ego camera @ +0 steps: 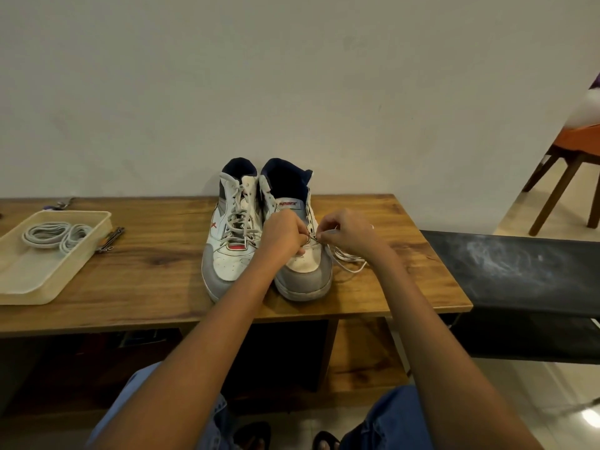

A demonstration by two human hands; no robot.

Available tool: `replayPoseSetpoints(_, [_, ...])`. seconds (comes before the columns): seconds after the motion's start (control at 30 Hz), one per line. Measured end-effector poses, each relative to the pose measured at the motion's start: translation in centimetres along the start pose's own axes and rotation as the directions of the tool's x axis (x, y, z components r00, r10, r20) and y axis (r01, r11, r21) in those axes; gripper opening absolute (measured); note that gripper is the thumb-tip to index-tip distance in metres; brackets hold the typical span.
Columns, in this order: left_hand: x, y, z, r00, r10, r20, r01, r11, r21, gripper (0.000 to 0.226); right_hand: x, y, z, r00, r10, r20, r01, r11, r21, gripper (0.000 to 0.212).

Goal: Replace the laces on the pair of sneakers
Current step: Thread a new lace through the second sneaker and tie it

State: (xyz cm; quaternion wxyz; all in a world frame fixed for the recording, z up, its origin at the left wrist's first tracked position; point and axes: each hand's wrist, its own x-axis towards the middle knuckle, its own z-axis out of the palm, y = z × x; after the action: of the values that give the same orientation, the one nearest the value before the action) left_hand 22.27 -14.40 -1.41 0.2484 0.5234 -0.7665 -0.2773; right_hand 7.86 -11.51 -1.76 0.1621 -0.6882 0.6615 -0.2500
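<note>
— Why was the right sneaker [303,254] worked at its lowest eyelets?
— A white lace [345,259] was pinched there by the left hand [284,232] and right hand [349,230], seemingly for threading.

— What lay nearby?
— The left sneaker [230,235], fully laced, touched alongside; coiled laces [55,237] sat in a tray [29,280], well apart.

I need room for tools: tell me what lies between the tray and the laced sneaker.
Head view: small metal tools beside the tray, then bare tabletop up to the laced sneaker.
</note>
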Motion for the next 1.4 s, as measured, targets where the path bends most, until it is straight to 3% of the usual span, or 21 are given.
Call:
replayPoseSetpoints(0.1, [-0.3, -0.2, 0.3, 1.000, 0.010, -0.024, -0.010, 1.000, -0.017, 0.012, -0.7, 0.6, 0.4, 0.996, 0.091, -0.008, -0.085, 0.960, 0.266, 0.003])
replayPoseSetpoints(0.3, [-0.5, -0.4, 0.3, 0.999, 0.020, 0.032, -0.019, 0.999, -0.036, 0.016, -0.7, 0.2, 1.0, 0.975, 0.215, -0.055, -0.175, 0.898, 0.404, 0.013])
replayPoseSetpoints(0.4, [-0.6, -0.7, 0.3, 0.997, 0.025, 0.079, -0.023, 0.999, -0.024, 0.014, -0.8, 0.4, 0.8, 0.980, 0.197, -0.009, -0.172, 0.878, 0.447, 0.011])
replayPoseSetpoints(0.5, [-0.5, -0.8, 0.2, 0.996, 0.033, 0.086, -0.026, 0.997, -0.075, 0.013, -0.7, 0.4, 0.6, 0.982, 0.187, 0.001, -0.171, 0.894, 0.413, 0.009])
replayPoseSetpoints(0.67, [-0.4, -0.5, 0.4, 0.996, 0.033, 0.084, -0.037, 0.998, 0.044, 0.014, 0.2, -0.1, 1.2, 0.975, 0.213, -0.061, -0.194, 0.954, 0.229, 0.047])
replayPoseSetpoints(0.77, [-0.3, -0.1, 1.0, 0.997, 0.039, 0.059, -0.051, 0.974, 0.219, 0.020, 0.6, -0.9, 2.3, 0.959, 0.267, -0.096, -0.253, 0.958, 0.138, 0.044])
replayPoseSetpoints(0.93, [-0.4, 0.1, 1.2, 0.999, 0.041, 0.010, -0.042, 0.956, 0.289, 0.021, 0.3, -1.0, 1.9, 0.941, 0.335, -0.049, -0.308, 0.907, 0.287, 0.040])
replayPoseSetpoints(1.17, [-1.7, 1.2, 1.9, 0.973, 0.195, -0.127, -0.107, 0.860, 0.498, 0.021, 0.0, -1.4, 1.4, 0.940, 0.324, -0.103, -0.288, 0.920, 0.267, 0.031])
replayPoseSetpoints(1.27, [-1.9, 0.8, 1.3, 0.957, 0.227, -0.183, -0.108, 0.860, 0.498, 0.019, -0.1, -1.5, 1.1, 0.944, 0.314, -0.102, -0.274, 0.918, 0.287, 0.026])
replayPoseSetpoints(1.4, [-1.0, -1.1, -2.1, 0.919, 0.142, -0.368, -0.008, 0.940, 0.342, 0.019, -0.1, -1.4, 1.0, 0.944, 0.313, -0.105, -0.277, 0.924, 0.263, 0.021])
